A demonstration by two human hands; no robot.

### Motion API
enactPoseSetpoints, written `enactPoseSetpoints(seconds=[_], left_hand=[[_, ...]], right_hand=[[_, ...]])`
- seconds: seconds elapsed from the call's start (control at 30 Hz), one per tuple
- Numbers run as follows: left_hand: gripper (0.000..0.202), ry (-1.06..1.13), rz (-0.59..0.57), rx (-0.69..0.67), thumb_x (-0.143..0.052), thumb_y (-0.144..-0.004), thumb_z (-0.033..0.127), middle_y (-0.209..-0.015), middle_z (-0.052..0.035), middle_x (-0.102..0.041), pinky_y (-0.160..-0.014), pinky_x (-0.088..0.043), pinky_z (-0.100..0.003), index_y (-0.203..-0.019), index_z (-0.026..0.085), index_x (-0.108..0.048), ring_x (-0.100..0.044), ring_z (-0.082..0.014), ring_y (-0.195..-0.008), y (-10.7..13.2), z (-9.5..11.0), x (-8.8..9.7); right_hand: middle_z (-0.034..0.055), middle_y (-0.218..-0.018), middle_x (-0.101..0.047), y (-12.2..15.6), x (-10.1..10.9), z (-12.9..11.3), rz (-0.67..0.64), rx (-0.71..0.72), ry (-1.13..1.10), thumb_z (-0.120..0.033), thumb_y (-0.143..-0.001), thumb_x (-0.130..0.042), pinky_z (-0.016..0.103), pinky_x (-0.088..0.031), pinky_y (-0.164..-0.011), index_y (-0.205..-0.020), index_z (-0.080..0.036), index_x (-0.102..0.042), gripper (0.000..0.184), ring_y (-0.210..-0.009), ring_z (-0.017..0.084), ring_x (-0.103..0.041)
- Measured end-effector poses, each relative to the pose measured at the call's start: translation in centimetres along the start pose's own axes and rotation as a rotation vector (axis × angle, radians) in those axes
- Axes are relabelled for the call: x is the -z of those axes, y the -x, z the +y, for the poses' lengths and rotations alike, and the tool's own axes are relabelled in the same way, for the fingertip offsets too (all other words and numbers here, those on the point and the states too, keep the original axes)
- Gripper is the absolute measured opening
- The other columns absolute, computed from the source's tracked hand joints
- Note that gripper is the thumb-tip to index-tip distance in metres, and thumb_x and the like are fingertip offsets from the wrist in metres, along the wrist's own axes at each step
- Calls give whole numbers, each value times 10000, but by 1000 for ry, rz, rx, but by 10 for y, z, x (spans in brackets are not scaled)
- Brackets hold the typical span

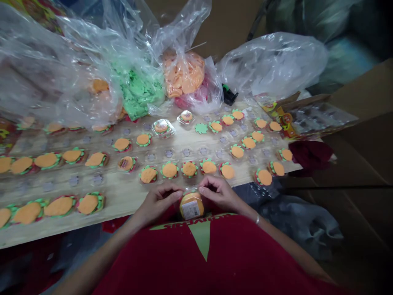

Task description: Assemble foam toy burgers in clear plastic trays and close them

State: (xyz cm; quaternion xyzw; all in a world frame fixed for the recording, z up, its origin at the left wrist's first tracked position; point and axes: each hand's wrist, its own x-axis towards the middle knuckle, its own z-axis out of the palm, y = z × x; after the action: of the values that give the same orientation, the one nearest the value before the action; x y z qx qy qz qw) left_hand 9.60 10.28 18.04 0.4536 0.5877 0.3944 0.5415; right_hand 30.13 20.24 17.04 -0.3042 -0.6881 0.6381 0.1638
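Between my two hands, at the near edge of the table, is a toy burger in a clear plastic case (pixel 192 206) with a white printed label facing up. My left hand (pixel 161 200) pinches the case's left upper edge with thumb and forefinger. On the opposite upper edge, the thumb and curled fingers of my right hand (pixel 219 191) hold it too. Just beyond them runs a row of toy burgers (pixel 189 169) with orange tops, green leaf layers and red layers, sitting in clear plastic trays.
Rows of further burgers (pixel 89 203) cover the wooden table (pixel 123 203). Along the back stand plastic bags of green pieces (pixel 139 92) and orange pieces (pixel 184 73). A printed display box (pixel 288 123) with clear packs lies at the right, beside a large cardboard box (pixel 365 96).
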Motion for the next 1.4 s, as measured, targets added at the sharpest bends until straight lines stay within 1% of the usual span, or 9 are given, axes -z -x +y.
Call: enactPoseSetpoints(seconds=[0.17,0.27,0.33,0.43,0.53,0.67,0.87,1.23,1.4], left_hand=[[304,-166,-43,-111,-574,-837,374,-622,-15,-598,-578,-390,-221,-681,129,-661,-509,-114,-599,3,10,1],[332,-182,-18,-126,-563,-840,378,-575,-4,-571,-552,-374,-213,-635,128,-636,-488,-104,-563,5,12,0],[294,-128,-11,-92,-583,-824,380,-627,-19,-619,-574,-402,-219,-707,126,-672,-524,-115,-593,7,8,0],[285,16,27,21,-646,-769,396,-736,-41,-675,-607,-443,-239,-851,127,-691,-570,-136,-649,12,1,-1],[306,87,45,87,-646,-763,424,-683,-30,-650,-575,-430,-232,-801,122,-668,-547,-124,-605,14,-3,-3],[298,13,-2,17,-613,-798,406,-659,-31,-622,-564,-413,-225,-759,114,-661,-526,-116,-600,11,1,-5],[276,-30,-107,-42,-587,-827,379,-705,-45,-633,-613,-436,-242,-807,118,-676,-545,-126,-644,7,3,-4],[234,-12,-55,-20,-613,-804,368,-632,-16,-597,-567,-410,-222,-730,150,-655,-496,-112,-599,7,0,-2],[254,124,-83,100,-631,-786,383,-699,-36,-647,-604,-433,-239,-821,136,-676,-538,-119,-627,4,-6,1]], right_hand=[[-2,-736,-551,-7,10,-13,-219,78,146,-264,-868,-539,210,-359,-595,-826,-149,-582,129,-658,92,-469],[-6,-701,-551,-9,10,-16,-198,151,214,-231,-863,-543,208,-353,-589,-790,-147,-591,121,-639,88,-468],[-7,-691,-547,-6,8,-14,-160,159,211,-236,-861,-548,208,-349,-582,-772,-147,-591,133,-633,88,-468],[-1,-706,-559,1,6,-9,-86,128,188,-259,-861,-552,212,-351,-585,-763,-148,-590,153,-653,95,-480],[-3,-696,-555,5,8,-5,-69,55,130,-292,-869,-545,213,-350,-576,-776,-145,-584,179,-647,99,-480],[-6,-726,-550,-3,14,-16,-254,28,135,-316,-900,-524,214,-364,-602,-826,-141,-578,198,-662,95,-470],[13,-797,-577,-26,13,-44,-512,201,430,-245,-906,-509,226,-349,-644,-865,-148,-583,129,-702,94,-480],[-8,-712,-519,-29,1,-38,-441,211,434,-231,-903,-493,240,-330,-608,-776,-165,-548,153,-659,95,-447],[2,-744,-547,-33,4,-31,-439,179,378,-265,-920,-486,232,-350,-612,-817,-163,-572,168,-671,95,-470]])
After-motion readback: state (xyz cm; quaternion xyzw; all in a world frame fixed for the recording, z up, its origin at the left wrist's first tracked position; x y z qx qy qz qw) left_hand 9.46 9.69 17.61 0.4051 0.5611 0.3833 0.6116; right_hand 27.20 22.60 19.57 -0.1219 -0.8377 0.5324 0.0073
